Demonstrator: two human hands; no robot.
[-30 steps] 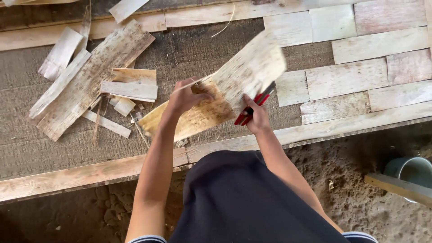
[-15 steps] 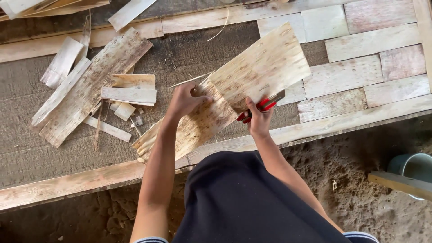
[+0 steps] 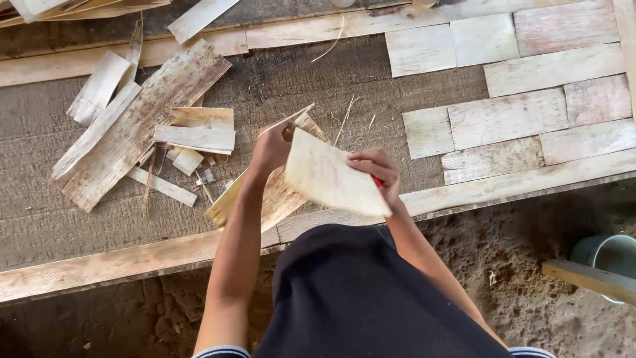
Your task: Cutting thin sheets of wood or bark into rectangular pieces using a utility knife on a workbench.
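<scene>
Fingers (image 3: 371, 161) of the right hand (image 3: 375, 174) curl over the right edge of a pale sheet (image 3: 329, 176), closed on it together with a red-handled tool (image 3: 377, 181) that barely shows. The left hand (image 3: 270, 147) pinches the sheet's upper left corner, fingers closed. The sheet is tilted above a longer strip (image 3: 265, 192) lying on the bench (image 3: 59, 225). At nine to ten o'clock lie scattered offcuts (image 3: 132, 126); at one to three o'clock flat tiles (image 3: 510, 116) sit edge to edge.
</scene>
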